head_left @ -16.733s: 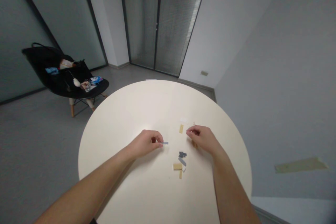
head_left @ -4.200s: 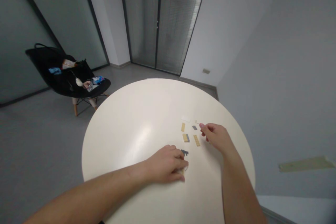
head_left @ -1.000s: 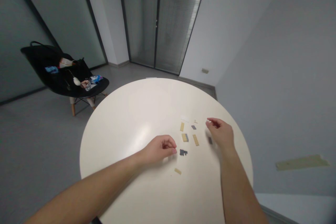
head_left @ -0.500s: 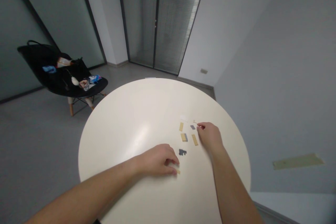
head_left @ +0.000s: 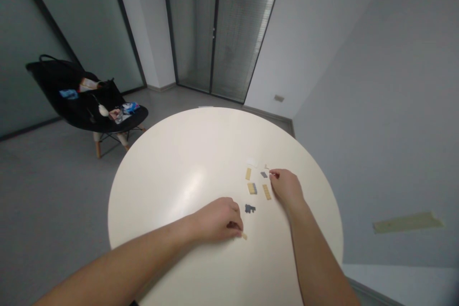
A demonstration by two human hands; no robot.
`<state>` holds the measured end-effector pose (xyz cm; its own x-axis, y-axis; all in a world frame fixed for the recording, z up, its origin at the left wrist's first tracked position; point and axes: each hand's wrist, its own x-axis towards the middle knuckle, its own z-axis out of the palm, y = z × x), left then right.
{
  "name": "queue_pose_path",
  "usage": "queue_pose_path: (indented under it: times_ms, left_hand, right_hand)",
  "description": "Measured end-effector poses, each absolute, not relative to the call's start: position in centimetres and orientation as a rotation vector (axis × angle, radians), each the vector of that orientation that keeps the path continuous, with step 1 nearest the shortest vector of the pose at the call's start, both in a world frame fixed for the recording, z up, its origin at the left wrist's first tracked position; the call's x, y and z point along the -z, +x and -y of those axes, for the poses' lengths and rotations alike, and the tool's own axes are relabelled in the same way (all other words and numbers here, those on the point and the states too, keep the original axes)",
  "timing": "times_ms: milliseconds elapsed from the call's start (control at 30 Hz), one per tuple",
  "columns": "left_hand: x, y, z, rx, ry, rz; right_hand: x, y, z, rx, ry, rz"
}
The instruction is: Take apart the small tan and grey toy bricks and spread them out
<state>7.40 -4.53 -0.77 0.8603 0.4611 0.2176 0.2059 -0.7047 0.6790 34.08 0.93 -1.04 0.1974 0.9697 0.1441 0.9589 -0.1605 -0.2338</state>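
Note:
My left hand (head_left: 218, 220) rests low over the table, thumb and fingertips pinched on the end of a small tan building-block piece (head_left: 245, 236). Just beyond it lies a dark grey irregular block piece (head_left: 250, 208). My right hand (head_left: 287, 187) is closed at the fingertips farther back; whatever is between them is hidden or too small to make out. Beside those fingertips is a small grey piece (head_left: 264, 174). A tan studded strip (head_left: 266, 191) lies to the left of the right hand, near a tan-and-grey block (head_left: 252, 188) and a flat tan piece (head_left: 248, 173).
All the pieces lie on a round white table (head_left: 154, 177). A tiny pale piece (head_left: 266, 166) and a faint clear scrap (head_left: 251, 161) sit behind the others. A black chair (head_left: 53, 91) with several items on it stands at the left. A wall (head_left: 387, 153) rises at the right.
My left thumb and fingers have closed together on the small tan piece, which has turned slightly. My right hand has hardly moved.

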Motion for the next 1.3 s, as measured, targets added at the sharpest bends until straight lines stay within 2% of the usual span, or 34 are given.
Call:
queue_pose_path:
  times_ms: [933, 1100, 1300]
  left_hand:
    - [1.3, 7.8, 5.8, -0.539, 2.66, -0.482]
    - [1.2, 7.8, 5.7, -0.574, 2.4, -0.578]
    - [1.0, 7.3, 4.2, -0.81, 1.699, -0.86]
  right_hand:
    - [-1.5, 34.1, 0.0, -0.064, -1.936, 1.445]
    - [-1.7, 33.9, 0.1, -0.051, -1.911, 1.438]
    - [-2.1, 32.6, 0.7, -0.124, -1.746, 1.519]
